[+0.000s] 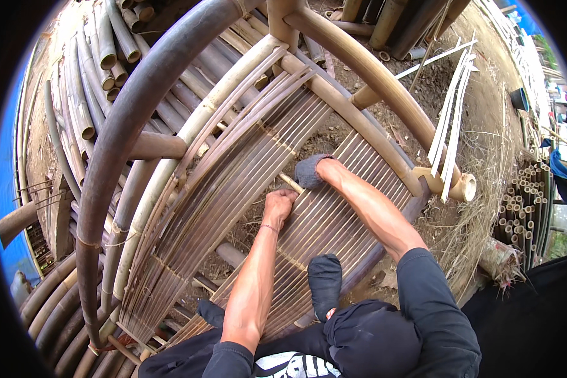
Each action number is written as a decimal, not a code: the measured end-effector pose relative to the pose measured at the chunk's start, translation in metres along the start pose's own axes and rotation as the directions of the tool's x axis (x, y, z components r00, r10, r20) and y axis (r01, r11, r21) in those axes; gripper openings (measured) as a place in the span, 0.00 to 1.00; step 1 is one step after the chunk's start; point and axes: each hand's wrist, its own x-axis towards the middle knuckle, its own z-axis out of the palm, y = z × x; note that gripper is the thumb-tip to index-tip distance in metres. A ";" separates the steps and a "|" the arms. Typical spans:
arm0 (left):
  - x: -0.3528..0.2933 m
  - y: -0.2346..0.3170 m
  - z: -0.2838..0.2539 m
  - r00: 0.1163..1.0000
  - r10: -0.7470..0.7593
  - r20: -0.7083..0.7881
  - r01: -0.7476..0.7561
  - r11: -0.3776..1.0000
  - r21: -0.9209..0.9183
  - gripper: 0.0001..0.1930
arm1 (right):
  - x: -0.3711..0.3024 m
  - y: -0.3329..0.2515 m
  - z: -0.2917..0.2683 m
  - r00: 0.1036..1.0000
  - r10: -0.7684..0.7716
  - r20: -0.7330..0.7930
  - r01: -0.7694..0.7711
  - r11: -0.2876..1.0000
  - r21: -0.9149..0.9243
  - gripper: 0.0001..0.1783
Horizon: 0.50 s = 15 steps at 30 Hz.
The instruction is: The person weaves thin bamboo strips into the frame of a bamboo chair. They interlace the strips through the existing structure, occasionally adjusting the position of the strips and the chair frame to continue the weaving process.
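Reaching over the slat panel (334, 220) with both hands

So the left hand (279, 208) is at the panel's left edge, fingers curled closed by a pale stick (290, 183) poking out there; can't tell what's pinched inside. Right hand (312, 171) is right beside it, wrapped in dark cloth, so no clue about those fingers. Socked foot (324, 283) rests on the panel, probably steadying it. Loose pale strips (448, 107) sit beyond the panel's right side, likely parked out of the way.
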 end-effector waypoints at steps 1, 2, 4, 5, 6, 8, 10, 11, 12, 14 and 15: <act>0.000 -0.006 -0.015 0.998 -0.012 -0.054 0.012 1.000 0.013 0.10 | -0.005 -0.036 -0.019 0.998 -0.002 0.070 0.007 0.998 -0.069 0.18; -0.005 -0.006 -0.024 0.991 0.034 -0.128 -0.021 0.994 0.107 0.10 | -0.015 -0.059 -0.032 1.000 -0.014 -0.010 0.012 0.992 -0.125 0.17; -0.021 0.009 -0.024 0.968 0.145 -0.206 -0.077 0.949 0.307 0.10 | -0.043 -0.083 -0.040 0.984 -0.003 -0.180 -0.036 0.977 -0.211 0.16; -0.034 0.013 -0.032 0.945 0.210 -0.249 -0.130 0.944 0.303 0.10 | -0.068 -0.106 -0.049 0.926 0.034 -0.376 -0.087 0.988 -0.127 0.17; -0.043 0.019 -0.031 0.943 0.262 -0.204 -0.197 0.935 0.294 0.11 | -0.088 -0.108 -0.044 0.840 -0.041 -0.541 -0.012 0.995 -0.095 0.16; -0.053 0.025 -0.040 0.927 0.353 -0.129 -0.311 0.912 0.268 0.12 | -0.114 -0.104 -0.028 0.573 -0.161 -0.803 0.165 0.983 -0.079 0.15; -0.061 0.039 -0.037 0.928 0.372 0.019 -0.362 0.887 0.287 0.13 | -0.138 -0.101 -0.006 0.521 -0.166 -0.837 0.174 0.981 -0.086 0.13; -0.063 0.042 -0.038 0.928 0.367 0.060 -0.369 0.887 0.277 0.13 | -0.142 -0.103 0.003 0.494 -0.179 -0.851 0.191 0.977 -0.095 0.13; -0.063 0.043 -0.040 0.926 0.364 0.098 -0.377 0.887 0.267 0.12 | -0.140 -0.104 0.009 0.440 -0.210 -0.873 0.217 0.968 -0.124 0.12; -0.061 0.047 -0.040 0.908 0.390 0.153 -0.419 0.851 0.316 0.13 | -0.136 -0.103 0.021 0.323 -0.264 -0.909 0.257 0.949 -0.184 0.10; -0.060 0.047 -0.041 0.906 0.394 0.153 -0.422 0.850 0.314 0.13 | -0.136 -0.103 0.023 0.403 -0.243 -0.882 0.253 0.956 -0.147 0.08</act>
